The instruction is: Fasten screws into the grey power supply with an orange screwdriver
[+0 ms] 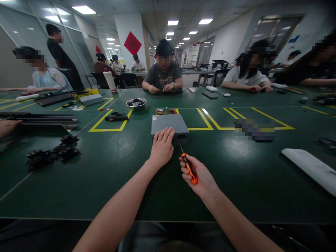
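We are bracing the box (169, 121) on the table (110, 189), left hand (164, 145) lying open-fingered over its near edge, right hand (203, 176) gripping the screwdriver (189, 168), which likely wants straight, even pressure.

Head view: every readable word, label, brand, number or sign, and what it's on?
No text reads clearly.
White label on the grey metal box: too small.
Print on the T-shirt across the table: blurred.
Red diamond sign on the pillar: dark marking, unreadable.
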### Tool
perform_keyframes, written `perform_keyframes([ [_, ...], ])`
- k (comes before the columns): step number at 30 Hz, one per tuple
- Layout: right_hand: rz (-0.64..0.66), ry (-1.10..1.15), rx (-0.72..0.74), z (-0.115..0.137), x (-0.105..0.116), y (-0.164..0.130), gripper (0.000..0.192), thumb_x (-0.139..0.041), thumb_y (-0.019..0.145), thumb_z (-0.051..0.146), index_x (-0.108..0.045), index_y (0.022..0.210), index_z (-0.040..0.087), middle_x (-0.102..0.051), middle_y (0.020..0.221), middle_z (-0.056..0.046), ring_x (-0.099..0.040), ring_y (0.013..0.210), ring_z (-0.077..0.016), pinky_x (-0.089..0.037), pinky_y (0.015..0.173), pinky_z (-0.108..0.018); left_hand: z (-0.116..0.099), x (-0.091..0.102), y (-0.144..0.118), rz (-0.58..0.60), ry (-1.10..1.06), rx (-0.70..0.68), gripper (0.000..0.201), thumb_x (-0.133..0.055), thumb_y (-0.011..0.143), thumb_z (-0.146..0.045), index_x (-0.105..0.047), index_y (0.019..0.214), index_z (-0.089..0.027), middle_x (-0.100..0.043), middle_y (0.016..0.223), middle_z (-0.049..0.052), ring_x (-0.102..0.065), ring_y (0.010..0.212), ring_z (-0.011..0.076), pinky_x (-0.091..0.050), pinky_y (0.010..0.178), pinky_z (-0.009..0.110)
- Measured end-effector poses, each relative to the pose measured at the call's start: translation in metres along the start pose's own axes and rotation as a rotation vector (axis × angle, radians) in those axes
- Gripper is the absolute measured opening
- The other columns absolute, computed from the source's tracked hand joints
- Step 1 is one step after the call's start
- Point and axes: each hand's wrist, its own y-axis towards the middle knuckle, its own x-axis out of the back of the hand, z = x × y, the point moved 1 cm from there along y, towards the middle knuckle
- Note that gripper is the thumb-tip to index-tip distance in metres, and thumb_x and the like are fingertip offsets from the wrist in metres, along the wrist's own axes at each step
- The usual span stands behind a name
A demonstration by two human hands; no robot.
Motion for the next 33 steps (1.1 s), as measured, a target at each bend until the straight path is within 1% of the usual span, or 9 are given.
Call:
perform_keyframes([
  [10, 0.018, 0.0, 0.001, -0.0011, 0.0, 0.0024, 0.018, -0.047, 0.083, 0.022, -0.058, 0.075, 0.01, -0.05, 0.054, 0.001, -0.04, 0.037, -0.0031, -0.029, 0.029, -0.012, 0.0, -0.0011, -0.0008, -0.004, -0.013, 0.005, 0.049, -0.041, 0.08, -0.014, -0.038, 0.128, -0.016, -0.04, 0.136, 0.006, -0.032, 0.126, 0.0203, -0.022, 0.106, 0.038],
  [23, -0.022, -0.007, 0.025, -0.0012, -0.0016, 0.0023, 0.015, -0.051, 0.082, 0.022, -0.057, 0.076, 0.01, -0.051, 0.056, 0.001, -0.041, 0.039, -0.0031, -0.03, 0.03, -0.012, -0.0002, 0.0003, -0.0006, -0.011, -0.023, 0.001, 0.049, -0.042, 0.079, -0.012, -0.038, 0.128, -0.016, -0.041, 0.135, 0.006, -0.033, 0.125, 0.0206, -0.022, 0.105, 0.038],
  [26, -0.048, 0.002, 0.066, -0.0016, -0.0026, 0.0011, 0.004, -0.058, 0.076, 0.014, -0.056, 0.075, 0.011, -0.051, 0.058, 0.001, -0.041, 0.04, -0.0026, -0.03, 0.031, -0.011, 0.0001, -0.0001, -0.0008, -0.009, -0.021, -0.004, 0.049, -0.042, 0.079, -0.013, -0.038, 0.128, -0.016, -0.041, 0.135, 0.007, -0.033, 0.126, 0.0206, -0.022, 0.105, 0.039],
  [28, -0.062, 0.014, 0.082, -0.0011, -0.0036, 0.0, 0.005, -0.058, 0.073, 0.007, -0.055, 0.073, 0.011, -0.052, 0.059, 0.001, -0.042, 0.042, -0.002, -0.031, 0.032, -0.009, 0.0001, -0.0004, -0.0008, -0.011, -0.023, -0.004, 0.049, -0.042, 0.079, -0.013, -0.037, 0.128, -0.016, -0.041, 0.135, 0.007, -0.033, 0.126, 0.0205, -0.022, 0.105, 0.039],
  [29, -0.065, 0.025, 0.077, -0.0006, -0.0041, -0.0006, 0.005, -0.057, 0.074, 0.007, -0.055, 0.073, 0.011, -0.052, 0.059, 0.001, -0.043, 0.043, -0.0019, -0.032, 0.033, -0.009, 0.0001, -0.0004, -0.0008, -0.013, -0.024, -0.003, 0.049, -0.042, 0.079, -0.013, -0.037, 0.128, -0.016, -0.041, 0.135, 0.007, -0.033, 0.126, 0.0206, -0.022, 0.105, 0.039],
  [31, -0.054, 0.043, 0.033, 0.0006, -0.005, -0.0016, 0.005, -0.052, 0.08, 0.011, -0.056, 0.076, 0.01, -0.053, 0.061, -0.001, -0.046, 0.045, -0.0025, -0.036, 0.036, -0.009, -0.0001, -0.0005, -0.0006, -0.016, -0.027, -0.001, 0.049, -0.042, 0.079, -0.013, -0.037, 0.128, -0.016, -0.041, 0.135, 0.007, -0.033, 0.125, 0.0206, -0.022, 0.105, 0.039],
  [33, -0.026, 0.056, -0.035, 0.0015, -0.0053, -0.0021, 0.016, -0.047, 0.085, 0.019, -0.057, 0.078, 0.009, -0.054, 0.062, -0.002, -0.047, 0.046, -0.0034, -0.039, 0.037, -0.01, -0.0002, -0.0008, -0.0004, -0.017, -0.028, 0.0, 0.049, -0.042, 0.079, -0.013, -0.038, 0.128, -0.016, -0.042, 0.135, 0.006, -0.034, 0.125, 0.0206, -0.022, 0.105, 0.039],
])
